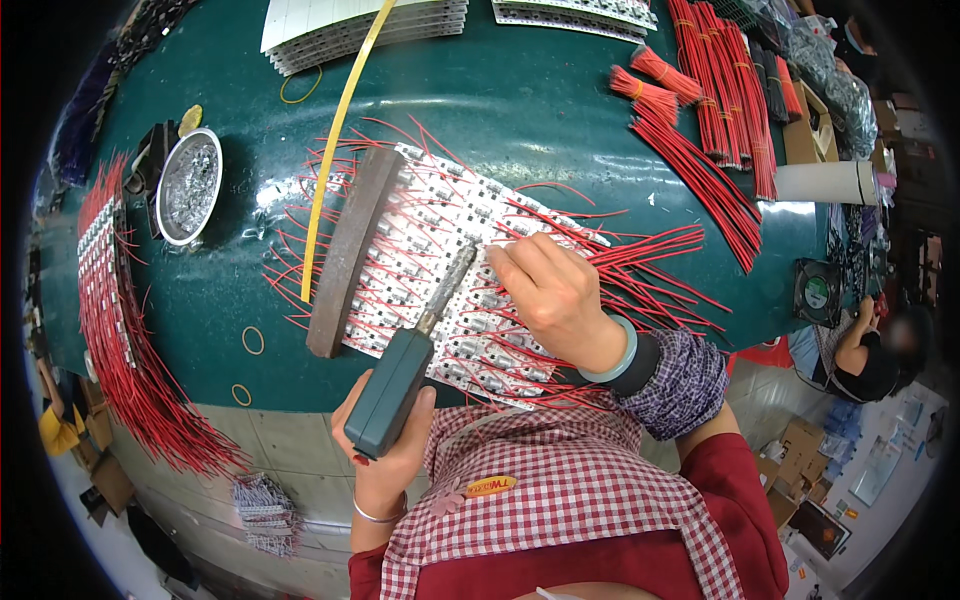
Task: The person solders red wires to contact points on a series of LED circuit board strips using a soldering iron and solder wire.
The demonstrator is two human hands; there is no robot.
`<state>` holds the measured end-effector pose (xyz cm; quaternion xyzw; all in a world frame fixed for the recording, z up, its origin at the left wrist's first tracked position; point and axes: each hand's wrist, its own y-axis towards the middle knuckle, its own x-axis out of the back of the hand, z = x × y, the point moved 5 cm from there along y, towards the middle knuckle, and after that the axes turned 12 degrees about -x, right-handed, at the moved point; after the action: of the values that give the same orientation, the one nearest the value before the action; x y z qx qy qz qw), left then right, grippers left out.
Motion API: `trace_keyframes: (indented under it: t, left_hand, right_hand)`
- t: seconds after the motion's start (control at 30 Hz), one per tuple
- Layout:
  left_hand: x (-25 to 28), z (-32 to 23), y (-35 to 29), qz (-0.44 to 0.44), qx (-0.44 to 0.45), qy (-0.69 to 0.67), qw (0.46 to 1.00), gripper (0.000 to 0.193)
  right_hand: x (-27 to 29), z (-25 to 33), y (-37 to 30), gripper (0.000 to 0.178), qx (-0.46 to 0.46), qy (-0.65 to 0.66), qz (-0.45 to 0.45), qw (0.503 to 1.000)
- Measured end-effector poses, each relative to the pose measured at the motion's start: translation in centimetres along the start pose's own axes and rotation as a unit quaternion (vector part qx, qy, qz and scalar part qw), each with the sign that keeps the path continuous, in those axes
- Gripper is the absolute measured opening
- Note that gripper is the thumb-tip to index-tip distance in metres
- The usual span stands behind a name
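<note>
My left hand is closed around the dark green housing of a soldering iron. Its metal barrel slants up and right, with the tip over a sheet of white circuit boards. Close to that tip, my right hand is in a pinch above the boards; whatever is between its fingertips is too small to make out. Thin red wires fan out to the right from under and behind this hand. More red wires stick out along the rows of the sheet. A brown bar lies across the sheet's left end.
A metal bowl stands to the left, beside a wired board stack. Bundled red wires lie at the far right, near a white roll and a small fan. A yellow strip hangs across the brown bar's side.
</note>
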<state>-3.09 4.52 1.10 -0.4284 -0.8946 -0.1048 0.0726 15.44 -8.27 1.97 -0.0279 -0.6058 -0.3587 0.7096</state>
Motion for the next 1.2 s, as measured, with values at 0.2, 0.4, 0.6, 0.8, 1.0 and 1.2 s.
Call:
trace_keyframes:
  t: [0.2,0.4,0.6,0.8,1.0,1.2]
  left_hand:
    - [0.5,0.0,-0.6,-0.027,0.005,0.000,1.000,0.021]
    - [0.1,-0.1,-0.5,-0.021,0.018,-0.012,1.000,0.020]
    - [-0.3,0.1,-0.5,-0.007,0.003,-0.012,1.000,0.020]
    - [-0.3,-0.4,-0.3,0.009,-0.018,0.017,1.000,0.018]
    - [-0.5,-1.2,-0.1,0.023,-0.017,0.038,0.999,0.015]
    - [-0.7,-1.6,-0.1,0.009,-0.039,0.047,0.998,0.015]
  right_hand:
    - [0.1,0.1,0.0,0.025,0.002,-0.001,0.000,1.000]
    - [0.1,0.0,-0.2,0.033,-0.018,0.017,0.014,1.000]
    - [0.1,0.3,-0.2,0.027,-0.001,0.014,-0.001,1.000]
    - [0.0,0.3,-0.1,0.026,-0.002,0.029,-0.001,1.000]
    - [0.0,0.6,0.0,0.026,0.002,0.014,0.000,1.000]
    - [0.0,0.8,0.0,0.026,0.004,-0.004,0.008,1.000]
